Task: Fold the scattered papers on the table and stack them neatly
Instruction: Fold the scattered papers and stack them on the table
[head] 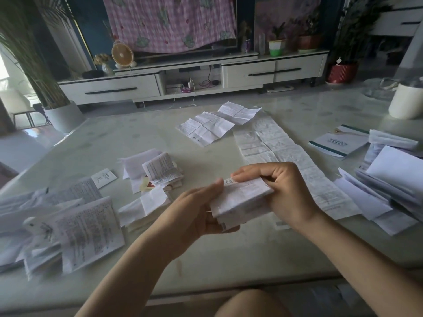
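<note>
Paper bundle (242, 197) folded, held over table (206, 259). My left hand (194, 213) grips near-left end, thumb on top; my right hand (281, 193) pinches far-right edge. Long axis runs left-right. Folded pile (146, 207) lies leftward, nearer left hand.

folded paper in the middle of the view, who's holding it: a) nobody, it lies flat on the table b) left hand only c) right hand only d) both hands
d: the left hand grips the folded paper from below, and the right hand pinches its top edge.
</note>
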### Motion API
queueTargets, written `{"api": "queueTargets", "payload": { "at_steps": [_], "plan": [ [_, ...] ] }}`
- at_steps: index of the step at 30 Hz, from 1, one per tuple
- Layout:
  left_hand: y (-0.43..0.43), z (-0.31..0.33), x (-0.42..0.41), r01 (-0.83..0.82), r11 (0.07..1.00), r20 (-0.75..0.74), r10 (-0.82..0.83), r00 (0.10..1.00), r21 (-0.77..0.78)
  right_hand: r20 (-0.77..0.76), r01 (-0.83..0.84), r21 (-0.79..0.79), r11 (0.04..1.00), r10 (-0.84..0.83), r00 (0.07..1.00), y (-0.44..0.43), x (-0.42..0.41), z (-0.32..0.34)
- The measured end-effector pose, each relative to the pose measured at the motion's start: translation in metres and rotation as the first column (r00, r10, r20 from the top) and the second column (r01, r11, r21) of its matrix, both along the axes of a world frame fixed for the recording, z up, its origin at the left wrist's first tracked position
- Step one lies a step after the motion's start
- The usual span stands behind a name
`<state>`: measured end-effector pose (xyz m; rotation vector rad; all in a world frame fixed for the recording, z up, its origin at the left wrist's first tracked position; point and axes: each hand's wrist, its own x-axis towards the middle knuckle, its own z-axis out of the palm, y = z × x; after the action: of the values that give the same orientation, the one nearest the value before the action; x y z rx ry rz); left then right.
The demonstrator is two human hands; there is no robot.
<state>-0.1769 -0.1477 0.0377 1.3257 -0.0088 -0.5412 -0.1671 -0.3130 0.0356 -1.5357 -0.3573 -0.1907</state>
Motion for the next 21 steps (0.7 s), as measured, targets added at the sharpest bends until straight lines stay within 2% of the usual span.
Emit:
{"api": "queueTargets", "payload": {
  "at_steps": [2, 4, 5, 8, 9, 13, 18, 21],
  "plan": [
    [0.001, -0.001, -0.001, -0.001, 1.000, 0.075, 0.000, 0.997, 0.012, -0.019, -0.018, -0.034, 0.999, 0.017, 1.000, -0.002, 0.001, -0.001],
    [0.004, -0.004, 0.000, -0.013, 0.999, 0.137, 0.007, 0.991, 0.040, -0.067, -0.007, -0.141, 0.990, -0.003, 0.998, -0.003, 0.000, 0.000],
    [0.004, -0.003, 0.001, -0.026, 0.998, 0.170, 0.016, 0.985, 0.058, -0.130, -0.016, -0.152, 0.988, -0.004, 0.991, -0.005, 0.001, 0.001],
    [0.004, -0.005, 0.001, -0.080, 0.990, 0.280, 0.044, 0.959, 0.119, -0.388, -0.120, -0.034, 0.992, 0.098, 0.916, -0.010, 0.000, 0.008],
    [0.004, -0.005, 0.001, -0.098, 0.986, 0.310, 0.052, 0.949, 0.134, -0.420, -0.161, -0.064, 0.985, 0.120, 0.900, -0.013, 0.000, 0.009],
    [0.002, -0.006, 0.001, -0.163, 0.973, 0.397, 0.086, 0.914, 0.165, -0.390, -0.297, -0.247, 0.922, 0.186, 0.902, -0.014, -0.002, 0.007],
    [0.002, -0.010, -0.002, -0.150, 0.987, 0.364, 0.116, 0.924, 0.066, -0.383, -0.216, -0.177, 0.960, 0.135, 0.914, -0.013, 0.002, 0.004],
    [-0.002, -0.016, -0.006, -0.211, 0.977, 0.378, 0.182, 0.908, 0.037, -0.368, -0.198, -0.190, 0.962, 0.117, 0.922, -0.011, 0.001, 0.004]
  ]
}}
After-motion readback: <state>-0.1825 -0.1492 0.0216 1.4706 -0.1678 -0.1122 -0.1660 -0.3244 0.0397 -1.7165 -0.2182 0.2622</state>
